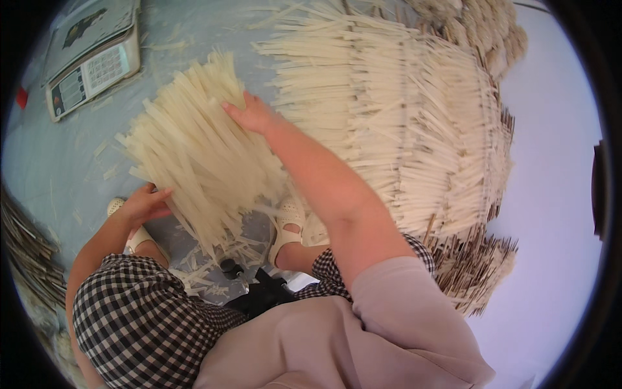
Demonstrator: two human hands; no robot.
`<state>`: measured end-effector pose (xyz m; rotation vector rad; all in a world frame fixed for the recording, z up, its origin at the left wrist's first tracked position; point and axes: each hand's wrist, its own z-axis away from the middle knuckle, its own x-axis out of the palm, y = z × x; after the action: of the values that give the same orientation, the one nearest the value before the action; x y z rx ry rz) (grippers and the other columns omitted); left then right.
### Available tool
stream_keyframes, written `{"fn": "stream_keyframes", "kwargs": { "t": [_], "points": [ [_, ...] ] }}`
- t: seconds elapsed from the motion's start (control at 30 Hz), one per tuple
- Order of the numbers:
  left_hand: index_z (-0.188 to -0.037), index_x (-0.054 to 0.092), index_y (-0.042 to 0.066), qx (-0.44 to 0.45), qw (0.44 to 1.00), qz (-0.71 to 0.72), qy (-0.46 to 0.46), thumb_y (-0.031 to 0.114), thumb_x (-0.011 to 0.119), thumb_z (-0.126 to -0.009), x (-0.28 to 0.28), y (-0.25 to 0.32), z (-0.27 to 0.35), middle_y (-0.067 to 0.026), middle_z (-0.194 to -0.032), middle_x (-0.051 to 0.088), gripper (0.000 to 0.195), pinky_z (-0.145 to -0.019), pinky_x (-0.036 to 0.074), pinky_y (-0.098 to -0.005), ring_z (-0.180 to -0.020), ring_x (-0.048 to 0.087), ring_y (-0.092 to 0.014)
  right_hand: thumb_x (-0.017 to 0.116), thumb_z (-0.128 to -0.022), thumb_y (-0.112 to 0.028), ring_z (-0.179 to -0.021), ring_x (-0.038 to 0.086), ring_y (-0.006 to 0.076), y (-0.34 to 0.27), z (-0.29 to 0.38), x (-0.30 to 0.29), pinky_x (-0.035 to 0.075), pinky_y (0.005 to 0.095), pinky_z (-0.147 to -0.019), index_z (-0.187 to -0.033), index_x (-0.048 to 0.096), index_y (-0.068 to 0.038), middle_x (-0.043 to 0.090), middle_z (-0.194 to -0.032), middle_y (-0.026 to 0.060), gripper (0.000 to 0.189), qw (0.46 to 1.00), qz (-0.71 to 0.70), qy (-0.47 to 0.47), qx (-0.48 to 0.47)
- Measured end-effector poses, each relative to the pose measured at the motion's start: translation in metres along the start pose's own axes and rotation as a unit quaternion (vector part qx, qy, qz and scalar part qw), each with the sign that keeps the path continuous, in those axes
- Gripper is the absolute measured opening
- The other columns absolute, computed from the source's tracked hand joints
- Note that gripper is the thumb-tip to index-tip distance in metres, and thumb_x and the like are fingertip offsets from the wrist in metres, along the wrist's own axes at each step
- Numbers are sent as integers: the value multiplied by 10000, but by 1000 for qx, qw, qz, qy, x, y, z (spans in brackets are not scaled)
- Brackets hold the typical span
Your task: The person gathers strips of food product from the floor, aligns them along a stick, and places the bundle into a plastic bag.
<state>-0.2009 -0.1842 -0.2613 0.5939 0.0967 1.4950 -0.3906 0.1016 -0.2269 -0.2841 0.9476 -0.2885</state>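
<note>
A large loose bundle of flat, pale yellow strips [199, 141], their material not certain, is between my two hands. My right hand [250, 113] grips its upper right side, with the thumb over the strips and the fingers partly hidden. Against the lower left edge of the bundle lies my left hand [148, 202], its fingers reaching under the strips. The bundle is above the floor, in front of my cream clogs [286, 226].
Long stacked rows of similar strips [379, 116] fill the right side. A digital scale [92, 63] stands at upper left. Dark-ended bundles [474, 272] lie at lower right, dark stalks [31, 248] at far left. Scraps [194, 274] litter the floor near a black metal stand part [233, 267].
</note>
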Motion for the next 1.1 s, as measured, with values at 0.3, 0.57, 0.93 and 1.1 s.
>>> {"fn": "stream_keyframes", "kwargs": {
  "t": [0.3,0.57,0.93,1.1],
  "points": [
    [-1369,432,62,3,986,-162,48,330,625,-885,-40,53,50,-87,-1257,553,585,-783,522,-309,-1056,591,-195,597,-829,-421,-1039,604,326,180,171,-182,474,385,-900,-1204,592,-62,641,-1132,162,519,989,140,22,-42],
    [-1413,412,189,127,897,-382,182,489,504,-920,11,126,169,-76,-1376,485,584,-984,389,-387,-1247,477,-268,592,-840,-344,-1025,605,338,424,427,49,469,403,-900,-1216,573,-51,636,-1119,187,477,887,-136,311,312],
    [-1373,464,144,260,838,-473,84,425,519,-938,293,135,204,-59,-1346,520,521,-1004,387,-333,-1231,496,-218,711,-646,-660,-1394,139,435,408,501,231,268,501,-1088,-1491,50,-70,95,-1477,348,1224,722,-304,229,578],
    [-1308,525,95,310,851,-424,23,312,526,-958,389,90,210,-52,-1324,536,412,-990,401,-308,-1209,511,-180,756,-607,-634,-1387,198,397,423,478,197,351,533,-1028,-1503,39,-163,84,-1484,330,1240,634,-306,191,684]
  ]
}}
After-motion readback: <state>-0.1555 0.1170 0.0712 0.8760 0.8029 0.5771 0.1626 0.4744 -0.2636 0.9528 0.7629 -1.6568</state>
